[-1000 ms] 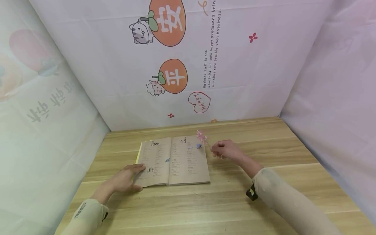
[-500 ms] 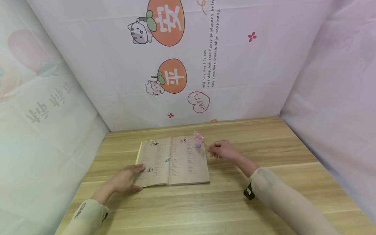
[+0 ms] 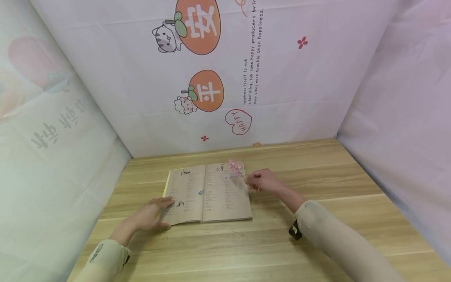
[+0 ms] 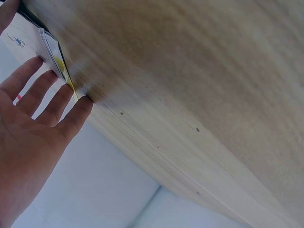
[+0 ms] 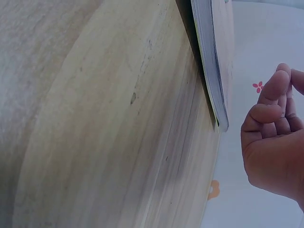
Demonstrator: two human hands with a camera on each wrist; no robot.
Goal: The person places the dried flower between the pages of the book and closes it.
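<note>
Right hand (image 3: 265, 181) and pink flower (image 3: 234, 167) have both shifted leftward since a second ago; the bloom, then by the outer edge of the book (image 3: 225, 205), now reaches over the upper part of its right page — which brings the work, it seems, onto that page. On the table (image 3: 225, 250), the book lies open and has not moved. From the lower right comes the right arm in a pale sleeve (image 3: 338, 235), its hand at the book's right edge. Thumb and fingers there are together, apparently pinched on the stem, though the right wrist view does not show the stem itself. The left hand (image 3: 149, 215) has stayed at the book's lower left corner, fingers apart along the edge. Whether the bloom touches the paper cannot be told. Little pictures (image 3: 201, 192) dot the pages — the flower overlaps some near the top right.
</note>
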